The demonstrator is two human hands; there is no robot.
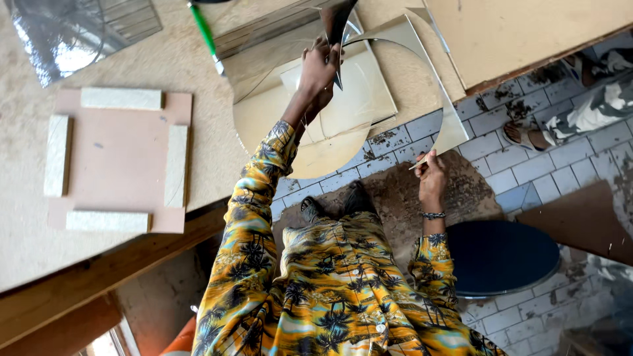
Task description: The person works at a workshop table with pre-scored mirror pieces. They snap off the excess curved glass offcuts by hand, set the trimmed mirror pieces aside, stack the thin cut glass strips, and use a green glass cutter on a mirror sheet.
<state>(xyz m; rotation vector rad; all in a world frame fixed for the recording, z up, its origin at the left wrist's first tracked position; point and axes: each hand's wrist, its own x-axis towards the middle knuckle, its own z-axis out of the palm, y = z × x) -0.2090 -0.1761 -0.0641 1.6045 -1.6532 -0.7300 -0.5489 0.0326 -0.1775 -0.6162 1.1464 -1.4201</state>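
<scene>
Honestly sketchy: left hand (321,66) pinches a glass offcut (336,23) above the round mirror (330,125) overhanging the worktop (198,151), right hand (430,175) pinching its edge. A slip could crack it or cut fingers.

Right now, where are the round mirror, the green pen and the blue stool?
round mirror (316,155), head view, lower reflective face.
green pen (202,29), head view, mid barrel.
blue stool (501,257), head view, seat top.

Open gap over tiled floor (527,175) — round mirror (310,158) overhanging.
</scene>
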